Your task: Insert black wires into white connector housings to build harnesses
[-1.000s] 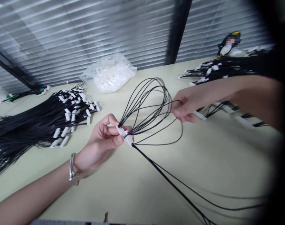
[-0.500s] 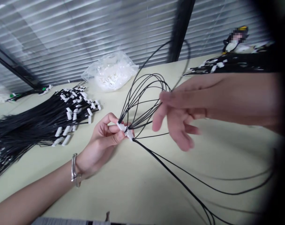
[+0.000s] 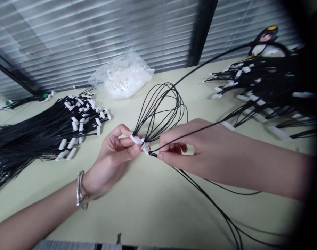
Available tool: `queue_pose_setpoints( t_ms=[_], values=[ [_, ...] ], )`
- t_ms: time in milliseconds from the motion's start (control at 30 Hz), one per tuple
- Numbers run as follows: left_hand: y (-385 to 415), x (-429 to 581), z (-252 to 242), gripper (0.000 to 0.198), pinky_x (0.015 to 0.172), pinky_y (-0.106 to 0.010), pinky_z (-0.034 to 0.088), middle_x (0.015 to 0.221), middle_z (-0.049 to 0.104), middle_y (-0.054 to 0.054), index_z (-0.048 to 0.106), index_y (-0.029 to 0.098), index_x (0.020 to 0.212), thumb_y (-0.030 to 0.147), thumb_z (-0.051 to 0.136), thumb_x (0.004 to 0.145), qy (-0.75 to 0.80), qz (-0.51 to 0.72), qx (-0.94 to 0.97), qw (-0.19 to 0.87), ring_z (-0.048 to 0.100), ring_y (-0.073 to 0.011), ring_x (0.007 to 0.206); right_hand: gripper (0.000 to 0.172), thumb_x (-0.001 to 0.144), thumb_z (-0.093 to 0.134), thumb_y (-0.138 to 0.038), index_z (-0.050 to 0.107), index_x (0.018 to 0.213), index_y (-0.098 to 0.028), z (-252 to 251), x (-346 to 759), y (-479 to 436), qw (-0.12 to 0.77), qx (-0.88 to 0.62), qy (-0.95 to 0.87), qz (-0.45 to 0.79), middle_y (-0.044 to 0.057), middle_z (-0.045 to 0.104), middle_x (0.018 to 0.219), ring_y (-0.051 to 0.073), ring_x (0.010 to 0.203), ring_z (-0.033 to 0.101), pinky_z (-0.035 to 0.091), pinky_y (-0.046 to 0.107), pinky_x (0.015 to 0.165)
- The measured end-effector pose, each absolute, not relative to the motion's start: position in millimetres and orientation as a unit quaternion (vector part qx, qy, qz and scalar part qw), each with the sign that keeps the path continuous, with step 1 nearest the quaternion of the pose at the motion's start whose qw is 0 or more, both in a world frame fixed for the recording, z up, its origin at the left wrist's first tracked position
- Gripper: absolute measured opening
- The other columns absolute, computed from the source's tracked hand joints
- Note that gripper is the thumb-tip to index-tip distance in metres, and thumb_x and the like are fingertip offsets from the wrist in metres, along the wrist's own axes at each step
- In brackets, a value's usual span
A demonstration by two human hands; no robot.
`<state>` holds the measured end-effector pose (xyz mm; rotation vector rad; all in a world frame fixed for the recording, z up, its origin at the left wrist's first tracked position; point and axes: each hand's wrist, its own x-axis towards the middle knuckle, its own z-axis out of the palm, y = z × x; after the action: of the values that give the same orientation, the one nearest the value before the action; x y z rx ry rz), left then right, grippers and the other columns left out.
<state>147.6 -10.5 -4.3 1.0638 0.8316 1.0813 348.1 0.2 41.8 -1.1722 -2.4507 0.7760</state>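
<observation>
Between the thumb and fingers of my left hand are white wire connectors, held side by side at a slant. Thin black wires loop up out of them and curve back down. My right hand is just to the right, thumb and index finger pinched on black wire close to the connectors' lower end. Its other fingers curl under the palm, partly hidden. One wire runs up across the right hand in a wide arc; more black wires trail to the lower right.
A big bundle of black wires with white connectors lies at the left. Another such bundle is at the right. Behind stand a clear plastic bag of white parts, a penguin-costumed figure and window blinds.
My right hand has come down and left, from loose fingers beside the wire loops to a pinch at the connectors' lower end. A wire now arcs high at the right. My left hand stays nearly still.
</observation>
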Motion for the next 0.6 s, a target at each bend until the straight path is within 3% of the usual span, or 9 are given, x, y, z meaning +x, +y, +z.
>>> queue_pose_setpoints(
  t_ms=[267,367,433,533,600],
  values=[
    [-10,147,-6,0.019,0.075,-0.021,0.045,0.073,0.074,0.002,0.057,0.021,0.081,0.007,0.069,0.075,0.364,0.478,0.47,0.647,0.066,-0.0136,0.088,0.019,0.08,0.047,-0.022,0.054,0.062,-0.018,44,350,-1,0.176,-0.411,-0.861,0.242,-0.005,0.054,0.058,0.007,0.054,0.044,0.03,0.022,0.053],
    [-10,148,-6,0.018,0.076,-0.022,0.046,0.074,0.074,0.002,0.058,0.021,0.081,0.008,0.069,0.075,0.368,0.483,0.464,0.645,0.066,-0.0121,0.079,0.026,0.083,0.047,-0.026,0.054,0.06,-0.017,42,352,3,0.165,-0.407,-0.848,0.298,-0.005,0.054,0.058,0.005,0.048,0.042,0.028,0.021,0.046],
    [-10,147,-6,0.017,0.076,-0.02,0.046,0.075,0.073,0.002,0.058,0.021,0.081,0.007,0.067,0.077,0.374,0.494,0.446,0.645,0.065,-0.0097,0.073,0.027,0.084,0.048,-0.026,0.053,0.06,-0.016,41,354,7,0.169,-0.393,-0.823,0.374,-0.003,0.06,0.069,0.004,0.052,0.048,0.032,0.019,0.046],
    [-9,147,-6,0.015,0.073,-0.017,0.046,0.075,0.071,0.002,0.058,0.019,0.079,0.005,0.062,0.08,0.396,0.509,0.408,0.646,0.062,-0.0072,0.07,0.011,0.084,0.049,-0.022,0.054,0.077,-0.017,42,354,12,0.216,-0.4,-0.765,0.457,-0.002,0.063,0.073,0.006,0.061,0.056,0.04,0.016,0.05],
    [-7,146,-6,0.015,0.07,-0.016,0.046,0.075,0.07,0.002,0.057,0.018,0.078,0.004,0.062,0.08,0.407,0.514,0.394,0.644,0.061,-0.0072,0.069,0.01,0.087,0.045,-0.022,0.054,0.088,-0.018,46,355,14,0.262,-0.417,-0.767,0.411,-0.001,0.063,0.069,0.007,0.062,0.059,0.042,0.015,0.051]
  ],
)
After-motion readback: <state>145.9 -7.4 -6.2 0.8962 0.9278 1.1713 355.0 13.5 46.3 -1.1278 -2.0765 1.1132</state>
